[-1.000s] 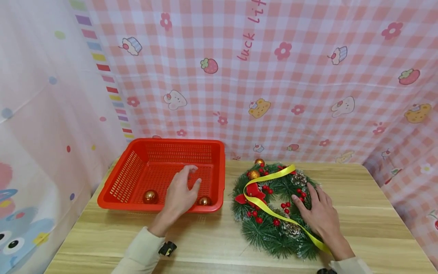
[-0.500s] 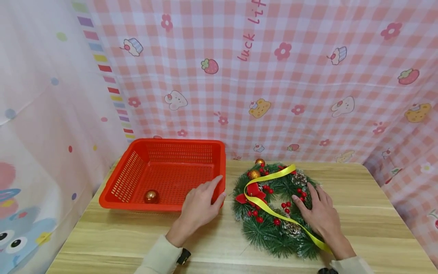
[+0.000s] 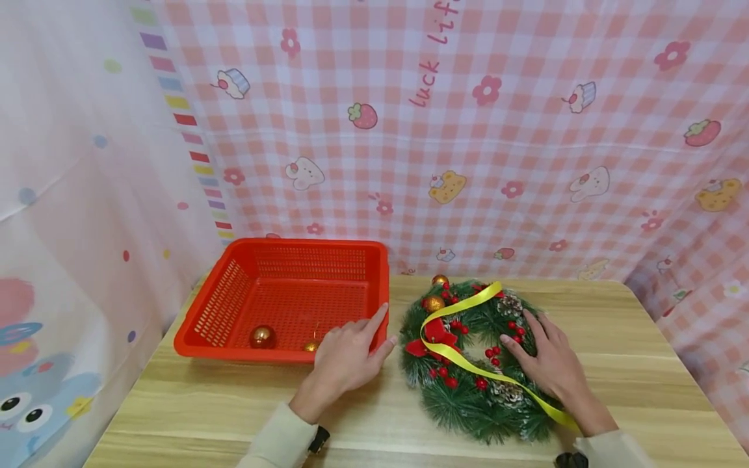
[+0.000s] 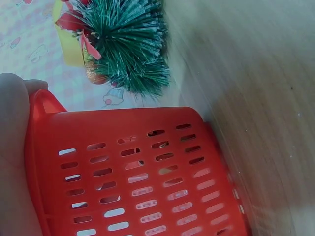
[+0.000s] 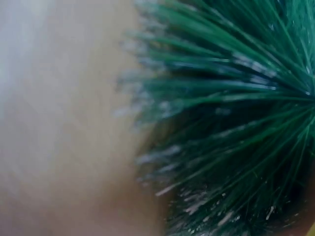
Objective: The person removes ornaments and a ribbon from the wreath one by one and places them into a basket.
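My left hand [image 3: 349,357] lies over the front right corner of a red plastic basket [image 3: 310,244], index finger and thumb extended; its other fingers are partly hidden. In the left wrist view the hand runs along the rim above the slotted basket wall [image 4: 133,172]. A copper bauble [image 3: 262,337] sits inside the front wall, and a smaller gold bauble [image 3: 311,346] with a thread loop shows just left of the hand. My right hand [image 3: 552,361] rests on the right side of a green wreath [image 3: 456,406], thumb and fingers spread across it.
A yellow ribbon [image 3: 486,372] drapes across the wreath, which bears red berries, pine cones and a red bow [image 3: 435,335]. Gold baubles [image 3: 433,303] sit at its upper left. A checked cloth [image 3: 468,143] hangs behind the wooden table [image 3: 620,364].
My left hand has moved right from over the basket to its front right corner. The gold bauble with its thread has come into view beside it. The right hand has stayed on the wreath.
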`<state>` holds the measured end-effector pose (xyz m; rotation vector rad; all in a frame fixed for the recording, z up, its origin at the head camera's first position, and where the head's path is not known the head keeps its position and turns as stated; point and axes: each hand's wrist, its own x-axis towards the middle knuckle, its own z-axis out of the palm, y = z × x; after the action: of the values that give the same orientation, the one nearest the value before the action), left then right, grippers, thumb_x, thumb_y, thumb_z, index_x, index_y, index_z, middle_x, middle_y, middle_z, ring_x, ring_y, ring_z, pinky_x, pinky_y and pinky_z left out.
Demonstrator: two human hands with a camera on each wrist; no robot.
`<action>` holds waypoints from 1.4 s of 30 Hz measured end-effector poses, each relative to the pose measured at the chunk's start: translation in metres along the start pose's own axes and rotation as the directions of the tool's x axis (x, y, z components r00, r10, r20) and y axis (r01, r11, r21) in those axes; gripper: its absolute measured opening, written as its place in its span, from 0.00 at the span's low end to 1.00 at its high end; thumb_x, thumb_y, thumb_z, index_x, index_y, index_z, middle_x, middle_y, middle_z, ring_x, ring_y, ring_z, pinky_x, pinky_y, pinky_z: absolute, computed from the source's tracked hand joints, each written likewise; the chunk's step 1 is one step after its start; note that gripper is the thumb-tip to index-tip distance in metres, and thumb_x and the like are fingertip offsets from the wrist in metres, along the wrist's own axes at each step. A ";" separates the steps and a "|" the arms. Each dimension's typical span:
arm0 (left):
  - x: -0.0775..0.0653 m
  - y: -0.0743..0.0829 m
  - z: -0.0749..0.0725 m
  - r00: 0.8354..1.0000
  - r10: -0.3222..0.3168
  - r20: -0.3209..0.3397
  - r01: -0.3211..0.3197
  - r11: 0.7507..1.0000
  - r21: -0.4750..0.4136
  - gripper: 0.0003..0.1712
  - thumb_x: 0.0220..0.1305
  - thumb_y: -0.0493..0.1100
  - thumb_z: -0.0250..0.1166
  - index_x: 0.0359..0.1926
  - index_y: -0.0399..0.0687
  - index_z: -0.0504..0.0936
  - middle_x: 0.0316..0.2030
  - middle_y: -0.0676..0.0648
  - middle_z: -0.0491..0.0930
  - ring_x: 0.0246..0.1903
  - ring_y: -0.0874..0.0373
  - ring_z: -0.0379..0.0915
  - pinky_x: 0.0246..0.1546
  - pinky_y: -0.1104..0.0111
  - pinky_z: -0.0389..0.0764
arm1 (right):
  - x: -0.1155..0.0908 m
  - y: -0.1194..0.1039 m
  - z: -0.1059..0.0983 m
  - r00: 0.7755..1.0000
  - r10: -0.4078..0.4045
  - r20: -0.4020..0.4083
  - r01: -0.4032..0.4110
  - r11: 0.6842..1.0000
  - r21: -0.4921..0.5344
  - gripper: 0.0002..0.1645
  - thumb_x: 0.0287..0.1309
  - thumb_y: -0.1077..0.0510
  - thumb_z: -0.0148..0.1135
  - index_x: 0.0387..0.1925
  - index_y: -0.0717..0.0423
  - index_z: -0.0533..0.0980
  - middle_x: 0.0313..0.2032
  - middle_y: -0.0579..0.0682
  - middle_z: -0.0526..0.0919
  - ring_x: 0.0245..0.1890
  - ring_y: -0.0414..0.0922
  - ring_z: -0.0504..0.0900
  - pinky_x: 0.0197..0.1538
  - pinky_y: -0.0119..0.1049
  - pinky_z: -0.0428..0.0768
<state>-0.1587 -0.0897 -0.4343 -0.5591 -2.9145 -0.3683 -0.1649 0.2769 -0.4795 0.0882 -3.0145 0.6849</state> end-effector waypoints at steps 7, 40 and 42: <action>0.002 0.001 0.002 1.000 -0.011 0.002 0.011 1.000 0.011 0.37 0.70 0.66 0.50 0.75 0.60 0.61 0.52 0.46 0.84 0.31 0.53 0.77 0.22 0.70 0.67 | 0.010 0.010 -0.006 0.995 -0.097 0.020 0.096 0.994 0.046 0.49 0.69 0.34 0.51 0.77 0.57 0.50 0.73 0.72 0.51 0.69 0.73 0.52 0.61 0.74 0.56; 0.002 0.001 0.004 0.999 -0.018 -0.036 0.019 0.999 0.030 0.36 0.71 0.67 0.48 0.75 0.62 0.61 0.34 0.48 0.83 0.15 0.60 0.59 0.13 0.70 0.60 | -0.035 -0.075 0.009 0.932 0.363 0.001 -0.361 0.927 0.099 0.70 0.58 0.22 0.51 0.77 0.61 0.31 0.74 0.73 0.28 0.72 0.73 0.25 0.61 0.79 0.29; 0.002 0.000 0.004 0.999 -0.017 -0.044 0.019 0.999 0.035 0.36 0.71 0.67 0.48 0.75 0.62 0.62 0.31 0.48 0.82 0.15 0.60 0.59 0.12 0.70 0.60 | -0.034 -0.073 0.010 0.933 0.359 0.007 -0.357 0.929 0.096 0.69 0.58 0.22 0.52 0.77 0.61 0.31 0.74 0.72 0.28 0.72 0.72 0.24 0.60 0.79 0.28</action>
<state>-0.1609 -0.0874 -0.4380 -0.5134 -2.8802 -0.3267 -0.1266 0.2084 -0.4591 -0.4739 -3.0126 0.8506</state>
